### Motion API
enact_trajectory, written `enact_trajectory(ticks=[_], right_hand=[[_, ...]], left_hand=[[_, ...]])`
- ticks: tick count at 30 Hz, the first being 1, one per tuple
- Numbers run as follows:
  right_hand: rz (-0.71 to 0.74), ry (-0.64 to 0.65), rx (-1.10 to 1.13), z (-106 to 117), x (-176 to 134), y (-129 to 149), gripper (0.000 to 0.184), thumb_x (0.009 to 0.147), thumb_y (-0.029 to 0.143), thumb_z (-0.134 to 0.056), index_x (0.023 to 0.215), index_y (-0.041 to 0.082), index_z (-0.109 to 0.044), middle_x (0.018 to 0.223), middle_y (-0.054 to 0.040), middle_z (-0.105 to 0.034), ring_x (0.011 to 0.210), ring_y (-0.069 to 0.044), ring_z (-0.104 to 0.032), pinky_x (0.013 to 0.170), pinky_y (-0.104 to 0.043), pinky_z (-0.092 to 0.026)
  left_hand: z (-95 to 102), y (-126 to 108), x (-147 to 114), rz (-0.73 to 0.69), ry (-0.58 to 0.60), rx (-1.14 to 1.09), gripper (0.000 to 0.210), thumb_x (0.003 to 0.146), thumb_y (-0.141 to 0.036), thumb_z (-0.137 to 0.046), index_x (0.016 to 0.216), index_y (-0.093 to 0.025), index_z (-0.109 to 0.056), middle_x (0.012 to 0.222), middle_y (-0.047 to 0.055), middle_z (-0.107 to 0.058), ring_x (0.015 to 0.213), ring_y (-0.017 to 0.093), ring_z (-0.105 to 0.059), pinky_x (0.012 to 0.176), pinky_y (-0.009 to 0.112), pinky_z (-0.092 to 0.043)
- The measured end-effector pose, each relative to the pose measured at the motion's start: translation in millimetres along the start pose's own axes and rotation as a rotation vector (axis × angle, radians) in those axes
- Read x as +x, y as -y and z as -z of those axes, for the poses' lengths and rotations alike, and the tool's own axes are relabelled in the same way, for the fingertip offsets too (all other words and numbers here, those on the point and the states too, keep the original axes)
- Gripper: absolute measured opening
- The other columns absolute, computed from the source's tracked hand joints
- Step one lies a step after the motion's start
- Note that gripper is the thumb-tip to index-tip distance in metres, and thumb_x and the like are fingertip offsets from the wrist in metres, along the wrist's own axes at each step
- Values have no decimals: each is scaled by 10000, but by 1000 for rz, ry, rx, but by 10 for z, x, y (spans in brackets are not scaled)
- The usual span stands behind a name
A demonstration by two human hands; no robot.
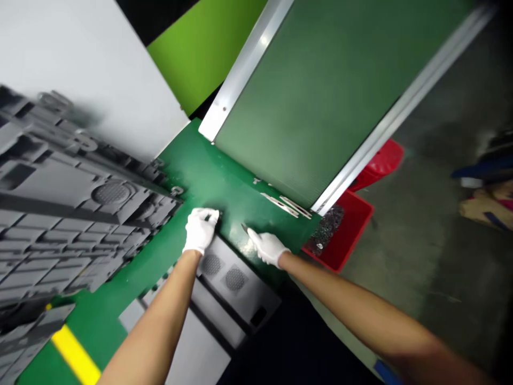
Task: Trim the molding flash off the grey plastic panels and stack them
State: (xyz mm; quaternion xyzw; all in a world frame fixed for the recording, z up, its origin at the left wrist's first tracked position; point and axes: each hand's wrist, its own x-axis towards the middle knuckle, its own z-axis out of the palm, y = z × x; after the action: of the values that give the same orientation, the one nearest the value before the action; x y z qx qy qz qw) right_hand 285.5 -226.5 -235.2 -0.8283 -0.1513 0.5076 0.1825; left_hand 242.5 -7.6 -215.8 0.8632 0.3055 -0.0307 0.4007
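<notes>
Work status: in progress, judging by the hands. A grey moulded panel [250, 291] with two round perforated grilles [234, 278] lies on the green worktop [188, 160], directly in front of the operator and partly under the left forearm. Similar grey moulded panels [110, 192] stand in a row at the left. Whether the front panel is finished, or which operations remain on it, cannot be determined; no completed result is evident.

Left hand [201, 230]: gloved, positioned at the far end of the panel. Fingers are curled, with thumb and fingertip brought near each other; whether a small part is pinched between them cannot be told, nor whether the glove contacts the panel edge.

Right hand [268, 248]: gloved, closed around a small dark-tipped tool [244, 228], possibly a blade. The tip points toward the left hand, apart from the panel. Two pale slotted strips [280, 204] lie beyond, beside the green conveyor belt [320, 96].
</notes>
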Motion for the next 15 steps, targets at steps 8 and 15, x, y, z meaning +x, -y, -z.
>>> enact_trajectory(ticks=[8,15], right_hand=[[-445,-22,807,-498,-845,-1427,719,928,801,-196,660,212,-510,484,9,-506,365,-129,-489,350,-224,-401],[-518,-15,897,-575,-960,-1629,696,958,750,-206,614,214,-486,467,12,-486,351,-127,-472,345,-227,-393]], left_hand=[[-974,-973,-744,-373,687,95,602,848,-538,-609,1378,-254,-605,1298,131,-662,1170,314,-629,1040,453,-467],[-483,-578,-845,-253,1229,908,600,427,-442,-890,966,-193,-803,884,139,-763,873,411,-726,804,466,-571]])
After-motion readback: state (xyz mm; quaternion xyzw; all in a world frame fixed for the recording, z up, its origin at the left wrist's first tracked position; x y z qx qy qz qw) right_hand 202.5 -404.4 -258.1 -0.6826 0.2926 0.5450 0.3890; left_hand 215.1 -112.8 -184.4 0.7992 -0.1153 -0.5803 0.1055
